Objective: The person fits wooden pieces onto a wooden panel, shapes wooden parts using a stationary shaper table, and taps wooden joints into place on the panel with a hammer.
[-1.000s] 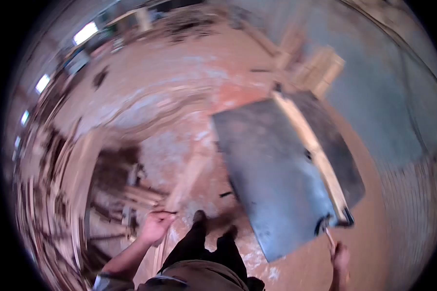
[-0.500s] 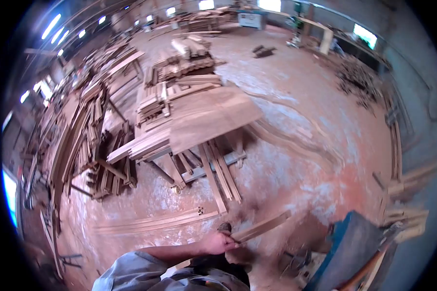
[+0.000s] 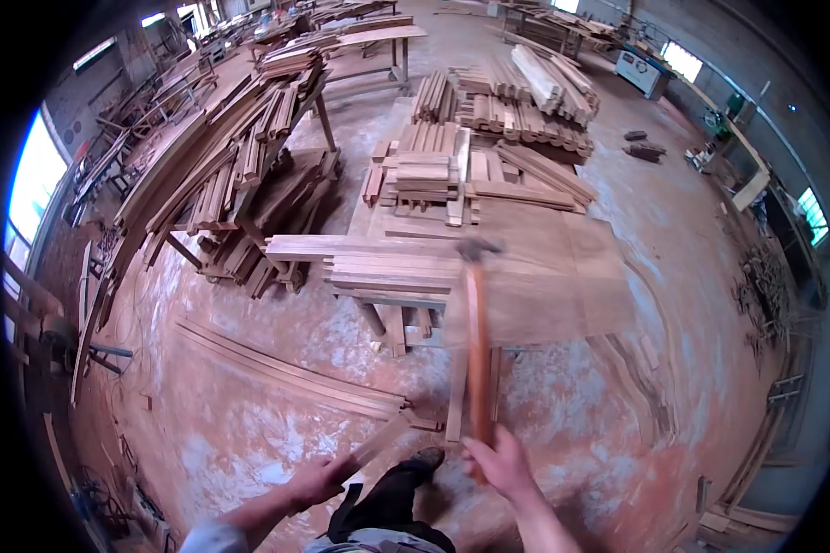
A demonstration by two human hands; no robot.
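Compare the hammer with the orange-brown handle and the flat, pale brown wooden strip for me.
The orange-brown-handled hammer has a dark head; the flat, pale brown strip shows no separate head. The hammer points almost straight up the picture from the right hand, while the strip slants up and rightward from the left hand. Both are hand-held.

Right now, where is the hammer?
In the head view, the hammer is upright in the right hand, right of centre, its head overlapping the plywood sheet on the worktable.
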